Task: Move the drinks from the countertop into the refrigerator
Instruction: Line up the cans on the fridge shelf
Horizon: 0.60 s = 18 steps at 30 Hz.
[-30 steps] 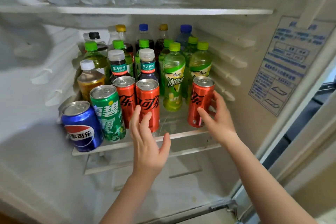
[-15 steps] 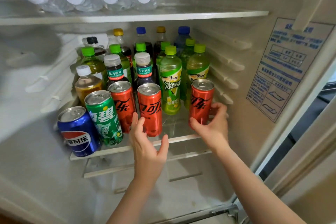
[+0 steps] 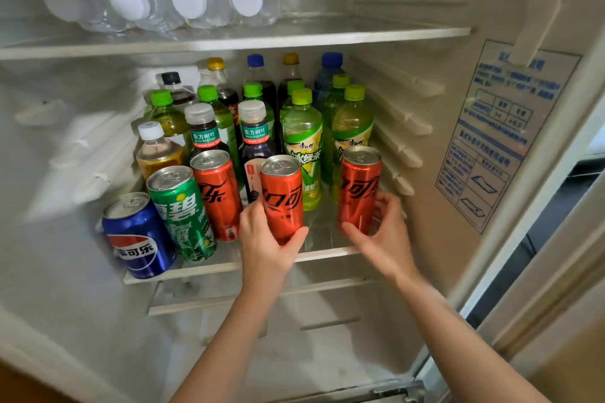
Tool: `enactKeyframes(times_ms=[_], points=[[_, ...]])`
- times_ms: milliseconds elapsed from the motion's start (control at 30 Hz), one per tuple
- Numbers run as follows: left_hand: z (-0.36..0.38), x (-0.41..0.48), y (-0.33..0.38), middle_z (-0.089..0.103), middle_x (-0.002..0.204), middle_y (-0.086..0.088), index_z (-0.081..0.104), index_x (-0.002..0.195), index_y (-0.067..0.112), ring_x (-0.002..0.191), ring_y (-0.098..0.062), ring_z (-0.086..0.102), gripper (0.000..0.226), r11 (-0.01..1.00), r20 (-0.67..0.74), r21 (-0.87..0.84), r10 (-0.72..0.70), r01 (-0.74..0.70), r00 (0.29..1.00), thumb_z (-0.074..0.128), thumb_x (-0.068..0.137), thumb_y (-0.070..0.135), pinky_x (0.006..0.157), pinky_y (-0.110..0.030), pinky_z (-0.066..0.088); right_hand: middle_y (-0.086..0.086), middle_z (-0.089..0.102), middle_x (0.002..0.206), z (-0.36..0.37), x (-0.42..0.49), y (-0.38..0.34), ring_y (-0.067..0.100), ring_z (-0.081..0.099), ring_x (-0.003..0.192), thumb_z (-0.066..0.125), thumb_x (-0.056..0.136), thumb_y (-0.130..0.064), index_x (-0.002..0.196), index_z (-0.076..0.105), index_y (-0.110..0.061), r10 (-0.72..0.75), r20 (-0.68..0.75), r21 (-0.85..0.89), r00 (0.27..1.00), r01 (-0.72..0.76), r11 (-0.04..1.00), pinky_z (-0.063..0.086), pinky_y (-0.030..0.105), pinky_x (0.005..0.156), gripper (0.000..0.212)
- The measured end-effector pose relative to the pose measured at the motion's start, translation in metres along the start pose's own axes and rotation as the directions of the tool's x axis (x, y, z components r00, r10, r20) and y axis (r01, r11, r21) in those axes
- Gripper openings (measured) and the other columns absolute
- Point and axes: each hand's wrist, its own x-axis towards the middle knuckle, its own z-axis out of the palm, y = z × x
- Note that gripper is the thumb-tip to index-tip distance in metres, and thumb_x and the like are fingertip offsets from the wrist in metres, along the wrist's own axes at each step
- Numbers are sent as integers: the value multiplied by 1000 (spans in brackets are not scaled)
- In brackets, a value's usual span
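Inside the open refrigerator, my left hand (image 3: 266, 247) grips a red cola can (image 3: 282, 196) near its base, thumb on its right side. My right hand (image 3: 381, 234) holds another red cola can (image 3: 358, 188) at the right end of the glass shelf (image 3: 327, 253), fingers curled behind it. A third red can (image 3: 216, 193), a green Sprite can (image 3: 183, 213) and a blue Pepsi can (image 3: 139, 234) stand along the shelf's front left. Behind them stand several bottles, among them a green tea bottle (image 3: 302, 144).
Several clear water bottles (image 3: 190, 5) lie on the upper shelf (image 3: 294, 38). Ribbed side walls flank the shelf; a blue label (image 3: 501, 131) sits on the right wall. The compartment below the shelf holds nothing visible.
My left hand has closed round the middle red can, which shifted right away from the third red can. My right hand still holds the right can at the shelf's right end.
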Motion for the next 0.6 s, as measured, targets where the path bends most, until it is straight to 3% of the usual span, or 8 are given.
enactKeyframes(times_ms=[133,267,367,500,600], points=[[10,0,4,58,110,-3,49,121,13,106,-23,49,61,999,62,-43,-22,25,998,78,71,32,92,-33,40,-8,54,117,-3,0,4,-4,52,96,76,73,-15,131,39,-16,-32,53,14,998,31,999,35,2,80,69],[6,2,-3,67,97,18,51,105,40,92,0,63,43,968,169,-236,-46,86,985,68,70,23,79,-11,45,-13,54,114,3,-1,3,4,55,102,85,60,-31,127,44,-24,-53,-43,-14,998,53,999,44,22,90,78],[7,4,-8,66,95,17,52,97,42,88,5,62,40,973,178,-199,-79,114,981,74,71,22,76,-17,47,-2,53,120,7,1,6,15,56,109,84,61,-28,127,45,-19,-79,-70,-72,994,74,995,47,38,96,78],[14,5,-4,56,97,16,48,96,33,90,4,53,44,994,103,-80,-63,72,993,77,64,39,75,-15,41,-3,55,122,3,1,9,16,56,111,81,67,-24,132,43,-17,-101,-28,-82,995,98,992,44,31,97,76],[17,4,0,51,97,19,48,102,28,90,2,51,52,997,70,-67,-42,47,997,80,62,39,75,-16,39,-15,48,123,0,-2,7,4,49,114,77,73,-20,141,33,-21,-100,14,-42,995,100,994,37,23,97,81]])
